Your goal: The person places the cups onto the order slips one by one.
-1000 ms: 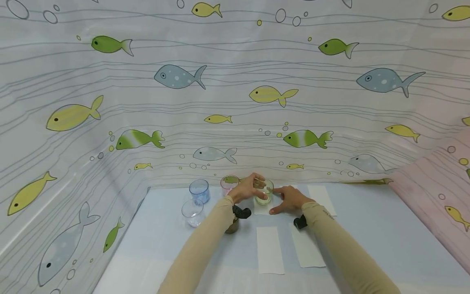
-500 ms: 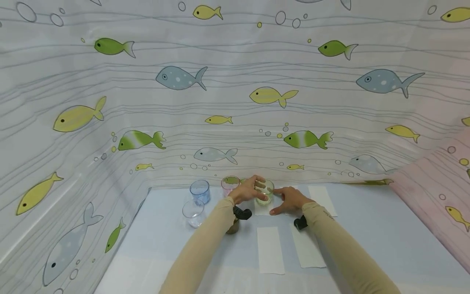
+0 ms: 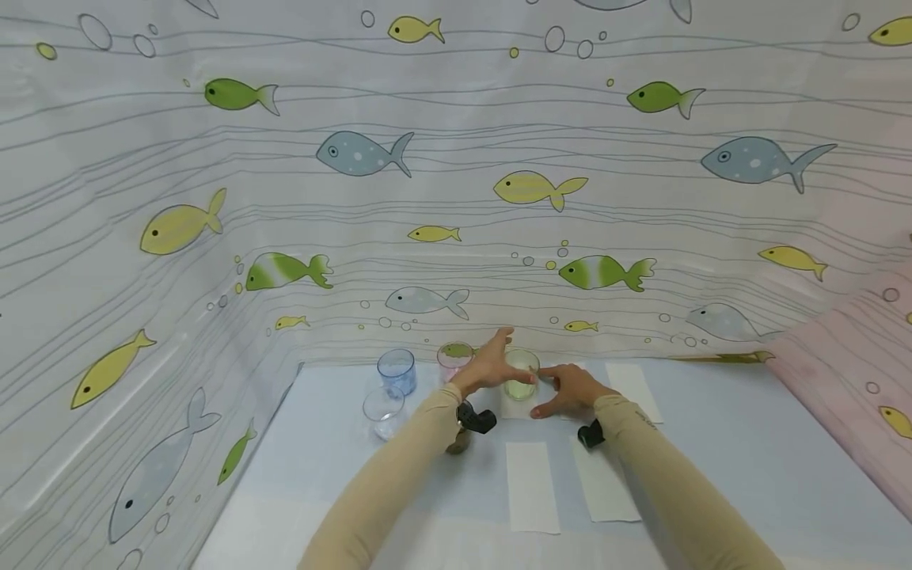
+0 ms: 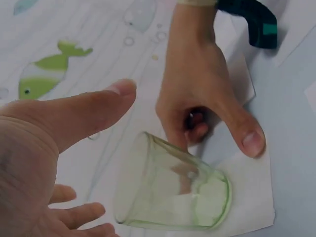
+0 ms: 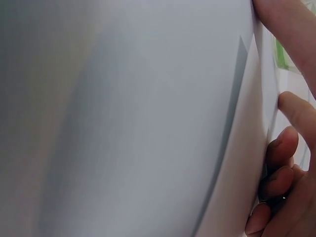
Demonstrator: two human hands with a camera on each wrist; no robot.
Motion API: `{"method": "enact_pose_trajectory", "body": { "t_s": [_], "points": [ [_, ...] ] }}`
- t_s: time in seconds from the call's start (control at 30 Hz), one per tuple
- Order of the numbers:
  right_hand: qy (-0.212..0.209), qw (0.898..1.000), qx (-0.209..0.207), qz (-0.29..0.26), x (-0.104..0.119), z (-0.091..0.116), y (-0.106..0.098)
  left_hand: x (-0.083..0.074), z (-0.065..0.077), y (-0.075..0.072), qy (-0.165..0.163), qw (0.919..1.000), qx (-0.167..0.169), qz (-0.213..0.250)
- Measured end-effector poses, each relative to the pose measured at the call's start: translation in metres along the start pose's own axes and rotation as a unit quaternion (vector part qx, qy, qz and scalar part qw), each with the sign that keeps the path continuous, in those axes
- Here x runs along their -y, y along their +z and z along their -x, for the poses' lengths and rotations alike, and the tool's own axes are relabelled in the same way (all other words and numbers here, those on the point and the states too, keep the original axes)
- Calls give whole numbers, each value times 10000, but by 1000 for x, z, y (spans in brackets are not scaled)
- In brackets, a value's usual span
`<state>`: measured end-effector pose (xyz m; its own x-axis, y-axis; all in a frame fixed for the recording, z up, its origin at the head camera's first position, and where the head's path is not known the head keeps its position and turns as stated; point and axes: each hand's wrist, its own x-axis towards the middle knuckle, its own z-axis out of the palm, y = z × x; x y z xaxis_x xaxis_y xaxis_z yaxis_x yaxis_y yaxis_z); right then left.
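A pale green glass tumbler (image 3: 522,386) stands on a white paper rectangle (image 3: 516,410) near the back of the table. My left hand (image 3: 490,366) is held apart from it on its left side, thumb and fingers spread wide. In the left wrist view, a gap shows between that hand's thumb and the tumbler (image 4: 170,190). On the tumbler's other side is my right hand (image 3: 575,388). Its index finger reaches straight down behind the glass and its thumb points to the paper, while the other fingers (image 5: 281,148) bend loosely under the palm.
Left of the hands stand a blue glass (image 3: 397,374), a clear glass (image 3: 383,413) and a pink glass (image 3: 450,362). A brown glass (image 3: 458,443) is mostly hidden by my left wrist. More white paper rectangles (image 3: 533,491) lie in front and at right. A fish-print curtain (image 3: 442,261) rises behind.
My left fingers, earlier around the green tumbler's rim, have opened and drawn away to the left and up. The right hand has hardly moved. The head view has shifted slightly.
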<state>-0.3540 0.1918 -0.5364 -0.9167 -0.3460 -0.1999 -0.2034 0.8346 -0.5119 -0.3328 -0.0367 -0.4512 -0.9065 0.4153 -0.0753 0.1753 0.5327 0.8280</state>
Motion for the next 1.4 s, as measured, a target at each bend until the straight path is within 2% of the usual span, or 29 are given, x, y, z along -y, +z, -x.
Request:
{"method": "enact_pose_trajectory", "body": {
  "t_s": [0.13,0.27,0.47,0.63,0.77,0.97,1.17,1.27,1.4],
  "points": [
    [-99,9999,14,-6,1,1,0,-6,16,-7,363,9984,-228,-365],
    [-112,9999,71,68,3,3,-1,-2,41,-15,739,9946,-448,-581],
    [-90,9998,67,183,6,9,-5,13,81,-26,1255,9805,-1105,-1034],
    [-122,9997,86,196,4,10,-7,28,111,-32,1182,9764,-1371,-1180],
    [-205,9995,69,232,2,8,-6,40,128,-31,1019,9760,-1421,-1301],
    [-213,9996,91,181,4,8,-5,61,137,-19,954,9738,-1606,-1296],
    [-226,9995,133,183,6,9,-4,79,138,1,919,9743,-1957,-624],
    [-227,9994,157,194,5,8,-4,86,138,7,880,9720,-2158,-300],
    [-277,9987,201,384,3,8,-5,92,136,12,1025,9669,-2337,-66]
  ]
}}
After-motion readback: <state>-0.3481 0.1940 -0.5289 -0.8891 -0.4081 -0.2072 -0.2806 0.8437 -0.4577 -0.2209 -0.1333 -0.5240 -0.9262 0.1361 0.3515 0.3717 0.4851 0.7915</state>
